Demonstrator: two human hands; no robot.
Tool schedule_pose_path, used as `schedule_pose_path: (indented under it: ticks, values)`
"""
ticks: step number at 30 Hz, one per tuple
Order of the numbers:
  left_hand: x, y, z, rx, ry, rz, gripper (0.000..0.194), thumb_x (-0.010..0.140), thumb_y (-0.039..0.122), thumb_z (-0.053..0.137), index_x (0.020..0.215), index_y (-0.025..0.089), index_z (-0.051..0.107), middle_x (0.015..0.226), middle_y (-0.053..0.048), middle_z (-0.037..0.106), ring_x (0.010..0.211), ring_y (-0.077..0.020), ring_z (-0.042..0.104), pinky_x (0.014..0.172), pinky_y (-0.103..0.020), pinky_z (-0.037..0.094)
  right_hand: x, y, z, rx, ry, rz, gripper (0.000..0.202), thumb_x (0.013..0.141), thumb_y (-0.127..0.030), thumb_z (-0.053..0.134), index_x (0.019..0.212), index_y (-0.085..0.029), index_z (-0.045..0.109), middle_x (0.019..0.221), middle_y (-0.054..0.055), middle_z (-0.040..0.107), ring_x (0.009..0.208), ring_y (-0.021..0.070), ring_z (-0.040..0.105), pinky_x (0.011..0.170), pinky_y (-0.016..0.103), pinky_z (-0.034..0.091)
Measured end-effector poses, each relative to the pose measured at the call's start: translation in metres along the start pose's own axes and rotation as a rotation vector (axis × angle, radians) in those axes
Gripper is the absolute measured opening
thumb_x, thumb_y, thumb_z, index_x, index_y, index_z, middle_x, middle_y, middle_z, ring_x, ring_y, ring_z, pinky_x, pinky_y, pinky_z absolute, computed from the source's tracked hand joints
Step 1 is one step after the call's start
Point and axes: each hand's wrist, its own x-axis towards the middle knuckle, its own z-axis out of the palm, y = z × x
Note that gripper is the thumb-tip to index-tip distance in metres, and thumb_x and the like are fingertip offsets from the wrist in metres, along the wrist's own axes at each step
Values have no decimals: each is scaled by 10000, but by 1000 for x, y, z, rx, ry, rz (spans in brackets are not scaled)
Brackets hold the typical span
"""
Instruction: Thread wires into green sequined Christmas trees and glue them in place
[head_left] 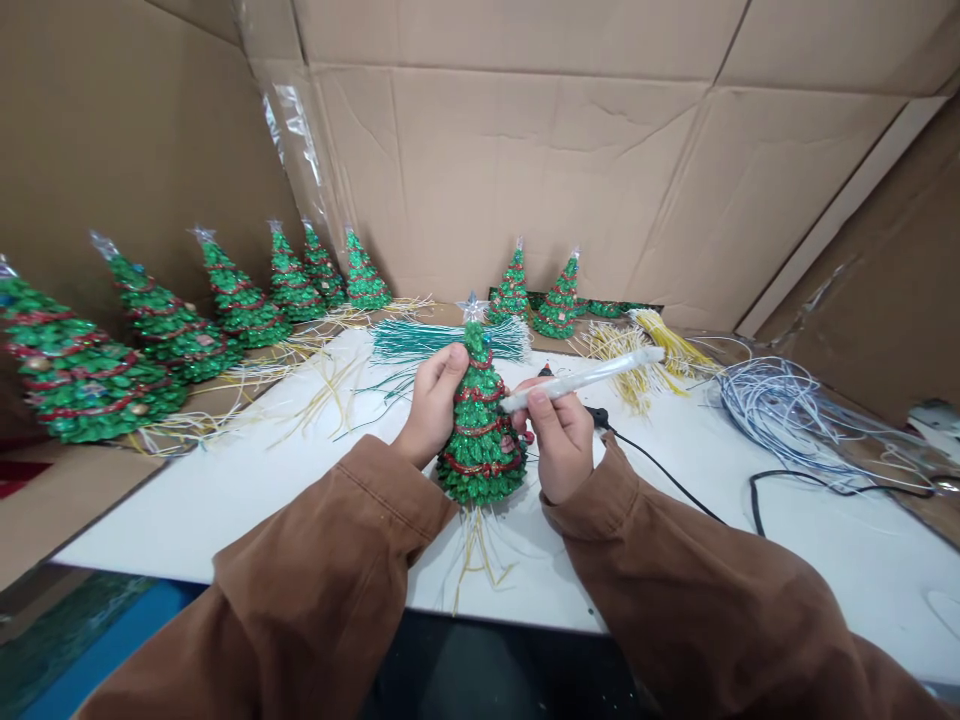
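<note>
In the middle of the head view stands a small green glittery Christmas tree (480, 440) with red garlands and a clear star on top. My left hand (433, 402) is closed around its left side, thumb near the upper part. Yellow and white wires (476, 550) trail out from under its base. Between the thumb and fingers of my right hand (561, 440) is a white pen-like stick (592, 374). Its lower end is at the tree's right side; I cannot tell whether it touches. The right fingertips are partly hidden behind the stick.
Several similar trees (240, 300) line the left and back. Behind my hands lies a bundle of green wires (420, 342). Yellow-white wires (667, 345) and a coil of pale blue wire (780, 405) lie to the right, near a black cable (667, 475). Cardboard walls (510, 150) enclose the white table (247, 500).
</note>
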Motion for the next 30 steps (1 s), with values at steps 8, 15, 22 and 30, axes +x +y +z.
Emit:
schedule_pose_path:
  ticks: [8, 15, 22, 30]
  values:
    - [0, -2, 0, 2, 11, 0, 499, 768, 646, 495, 626, 168, 501, 607, 10, 459, 555, -106, 388, 535, -257, 327, 0, -2, -1, -104, -76, -49, 244, 896, -372, 489, 820, -171, 604, 637, -13, 547, 521, 91, 490, 449, 223, 394]
    - [0, -3, 0, -10, -10, 2, 474, 785, 618, 501, 642, 166, 521, 609, 11, 474, 546, -104, 402, 531, -258, 330, 0, 2, 0, -28, 13, 1, 253, 893, -408, 485, 823, -179, 565, 577, -37, 518, 489, 87, 468, 409, 208, 340]
    - [-1, -3, 1, 37, 12, 20, 470, 798, 607, 492, 640, 165, 507, 620, 8, 451, 571, -108, 381, 544, -262, 317, -2, -4, -2, -191, -11, -78, 273, 912, -386, 456, 809, -174, 593, 575, -27, 517, 474, 91, 472, 427, 224, 364]
    - [-5, -3, 3, 109, 48, 49, 455, 830, 590, 450, 634, 180, 446, 618, 15, 409, 572, -112, 360, 557, -269, 315, -4, 0, -1, -150, 11, -6, 280, 890, -404, 492, 812, -165, 617, 587, -16, 542, 518, 106, 491, 482, 243, 388]
